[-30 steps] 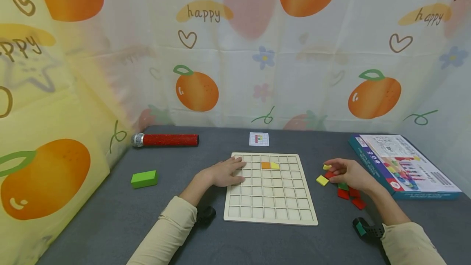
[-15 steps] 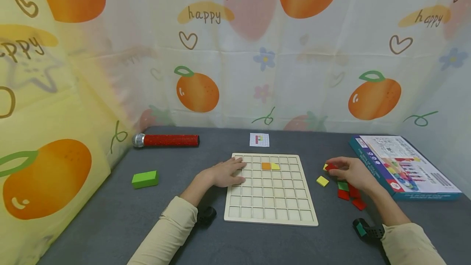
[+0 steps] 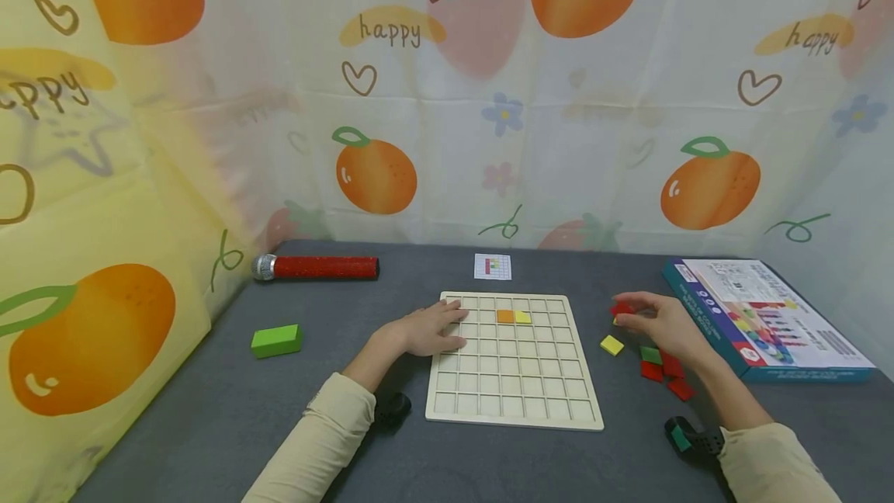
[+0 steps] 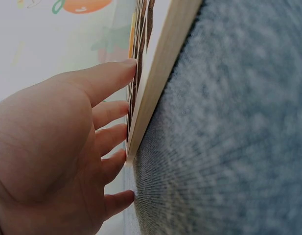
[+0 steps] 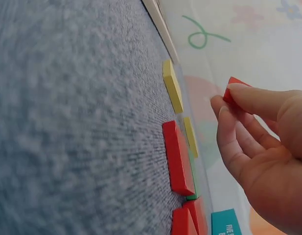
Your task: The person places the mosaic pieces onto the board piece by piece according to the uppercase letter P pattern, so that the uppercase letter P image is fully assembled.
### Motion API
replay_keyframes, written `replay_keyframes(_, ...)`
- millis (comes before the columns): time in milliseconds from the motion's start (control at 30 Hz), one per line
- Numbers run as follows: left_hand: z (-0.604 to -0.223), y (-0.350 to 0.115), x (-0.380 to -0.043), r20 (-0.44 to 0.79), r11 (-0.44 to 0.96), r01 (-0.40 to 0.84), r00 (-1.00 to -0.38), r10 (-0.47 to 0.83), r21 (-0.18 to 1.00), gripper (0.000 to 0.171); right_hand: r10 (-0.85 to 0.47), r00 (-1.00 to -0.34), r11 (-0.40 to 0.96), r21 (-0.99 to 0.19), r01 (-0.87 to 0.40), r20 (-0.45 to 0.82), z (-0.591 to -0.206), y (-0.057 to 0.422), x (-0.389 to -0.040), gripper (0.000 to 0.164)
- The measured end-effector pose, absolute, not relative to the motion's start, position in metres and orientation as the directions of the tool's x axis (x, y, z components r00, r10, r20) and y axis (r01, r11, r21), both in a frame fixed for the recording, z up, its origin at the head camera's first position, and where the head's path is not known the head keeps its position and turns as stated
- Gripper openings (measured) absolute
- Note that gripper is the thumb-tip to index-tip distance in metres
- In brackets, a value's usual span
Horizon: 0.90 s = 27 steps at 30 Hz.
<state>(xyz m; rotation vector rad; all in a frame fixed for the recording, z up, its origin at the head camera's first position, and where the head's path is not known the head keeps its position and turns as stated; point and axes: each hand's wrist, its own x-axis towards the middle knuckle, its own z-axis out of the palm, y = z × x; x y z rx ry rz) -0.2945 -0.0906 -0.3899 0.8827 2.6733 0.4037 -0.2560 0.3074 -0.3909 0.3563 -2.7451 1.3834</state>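
My right hand (image 3: 663, 323) pinches a red tile (image 5: 232, 89) between thumb and fingertips, raised off the table in the right wrist view. Below it lie loose tiles: a yellow tile (image 3: 611, 345), a green tile (image 3: 651, 355) and several red ones (image 5: 179, 159). A second yellow tile (image 5: 190, 137) is mostly covered by the hand in the head view. On the pale wooden grid board (image 3: 500, 385), an orange tile (image 3: 505, 317) and a yellow tile (image 3: 522, 317) sit side by side in the second row. My left hand (image 3: 424, 331) rests with spread fingers on the board's left edge.
A small patterned card (image 3: 492, 267) lies behind the board. To the right is a flat blue game box (image 3: 775, 317). At the left are a red microphone (image 3: 321, 268) and a green block (image 3: 276, 341). A printed curtain (image 3: 447, 138) hangs behind the table.
My right hand has picked a red tile out of the pile and moved it up and slightly away from me. My left hand and the board have kept their place.
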Motion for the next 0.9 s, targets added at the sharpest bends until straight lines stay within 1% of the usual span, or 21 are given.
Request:
replay_keyframes(167, -0.391, -0.092, -0.295, -0.193, 0.774, 0.528, -0.768, 0.611, 0.348, 0.058, -0.164, -0.98, 0.553, -0.812, -0.186, 0.113, -0.391, 0.305, -0.258, 0.049)
replay_keyframes(400, -0.39, -0.091, -0.294, -0.194, 0.773, 0.524, -0.768, 0.61, 0.358, 0.058, -0.157, -0.987, 0.515, -0.85, -0.108, 0.03, -0.392, 0.305, -0.259, 0.057)
replay_keyframes(700, -0.39, -0.091, -0.293, -0.195, 0.782, 0.513, -0.777, 0.599, 0.355, 0.059, -0.19, -0.981, 0.473, -0.879, -0.069, -0.026, -0.383, 0.292, -0.266, 0.058)
replay_keyframes(900, -0.389, -0.091, -0.293, -0.199, 0.783, 0.512, -0.776, 0.598, 0.354, 0.059, -0.209, -0.977, 0.435, -0.898, -0.065, -0.031, -0.382, 0.285, -0.274, 0.057)
